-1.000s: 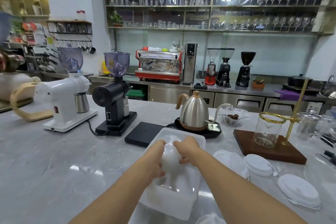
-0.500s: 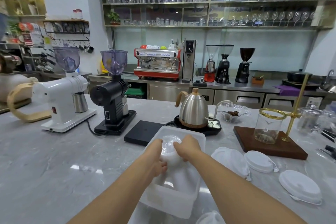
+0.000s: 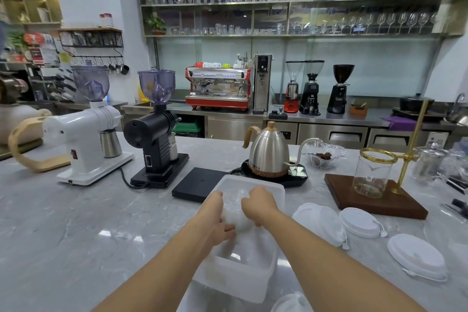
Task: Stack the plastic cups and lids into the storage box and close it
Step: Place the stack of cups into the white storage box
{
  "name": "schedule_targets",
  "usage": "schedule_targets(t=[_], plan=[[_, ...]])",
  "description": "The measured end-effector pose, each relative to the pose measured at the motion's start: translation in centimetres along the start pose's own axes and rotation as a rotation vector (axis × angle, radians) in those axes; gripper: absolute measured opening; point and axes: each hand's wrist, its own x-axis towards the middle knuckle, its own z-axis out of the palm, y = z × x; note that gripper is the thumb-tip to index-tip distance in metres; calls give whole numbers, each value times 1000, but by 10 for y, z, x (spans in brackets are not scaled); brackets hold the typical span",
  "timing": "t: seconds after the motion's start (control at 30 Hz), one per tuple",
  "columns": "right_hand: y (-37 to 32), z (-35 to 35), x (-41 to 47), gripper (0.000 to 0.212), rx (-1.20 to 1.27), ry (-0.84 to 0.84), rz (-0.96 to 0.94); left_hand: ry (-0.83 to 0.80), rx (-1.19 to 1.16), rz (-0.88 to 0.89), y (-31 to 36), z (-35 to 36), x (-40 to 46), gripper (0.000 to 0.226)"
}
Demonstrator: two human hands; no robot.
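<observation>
A translucent white storage box (image 3: 235, 278) stands open on the marble counter in front of me. My left hand (image 3: 215, 220) and my right hand (image 3: 258, 204) both grip a stack of clear plastic cups (image 3: 236, 213) lying on its side, held low inside the box. Right of the box lie white lids: one stack (image 3: 320, 223), a second stack (image 3: 359, 221) and a third (image 3: 416, 257) nearer the counter's right end. Another white plastic piece (image 3: 291, 303) shows at the bottom edge.
Behind the box sit a black scale (image 3: 195, 183) and a steel kettle (image 3: 268, 153) on its base. A black grinder (image 3: 154, 132) and a white grinder (image 3: 86, 129) stand to the left. A wooden pour-over stand (image 3: 374, 197) with a glass carafe stands right.
Both hands have sunk a little lower into the box with the cups. The camera view has shifted slightly.
</observation>
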Motion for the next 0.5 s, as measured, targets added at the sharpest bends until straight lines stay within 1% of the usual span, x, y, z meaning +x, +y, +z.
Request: schedule_targets(t=[0.03, 0.07, 0.13, 0.17, 0.27, 0.3, 0.37, 0.43, 0.5], plan=[[-1, -1, -2, 34, 19, -19, 14, 1, 6, 1, 0, 0, 0, 57], [-1, 0, -2, 43, 22, -36, 25, 0, 5, 3, 0, 1, 0, 57], [-2, 0, -3, 50, 30, -54, 34, -3, -13, 1, 0, 1, 0, 56], [-1, 0, -4, 50, 39, -62, 36, -1, -16, -2, 0, 0, 2, 54], [-1, 0, -4, 52, 28, -35, -4, -22, -10, -17, 0, -1, 1, 37], [-1, 1, -4, 52, 32, -27, -15, -24, -8, -23, 1, -1, 1, 37], [-1, 1, -4, 52, 41, -8, -14, -22, -19, -27, 1, -1, 3, 44], [-2, 1, -4, 48, 58, 5, 7, -15, -38, -34, 0, 0, 2, 52], [-2, 1, -2, 42, 77, 18, 36, -3, -52, -42, 1, 0, 3, 54]])
